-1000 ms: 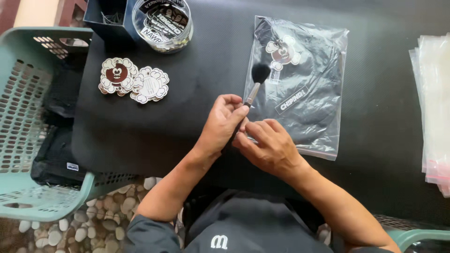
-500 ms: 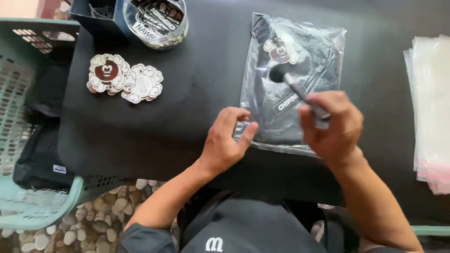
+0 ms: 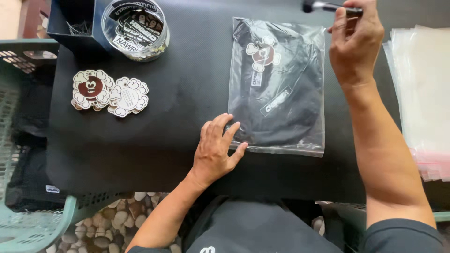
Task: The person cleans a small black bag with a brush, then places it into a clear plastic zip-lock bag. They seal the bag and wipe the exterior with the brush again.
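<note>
Clear plastic is what your left hand point(image 3: 216, 149) rests on: fingers spread flat at the lower left corner of the bagged black garment point(image 3: 277, 86), whose long axis runs away from you. Your right hand point(image 3: 355, 40) is closed around a brush point(image 3: 323, 6) beyond its top right corner. Everything lies on a black mat point(image 3: 178, 103), with cloud-shaped tags point(image 3: 110, 93) left and spare bags point(image 3: 424, 93) right
</note>
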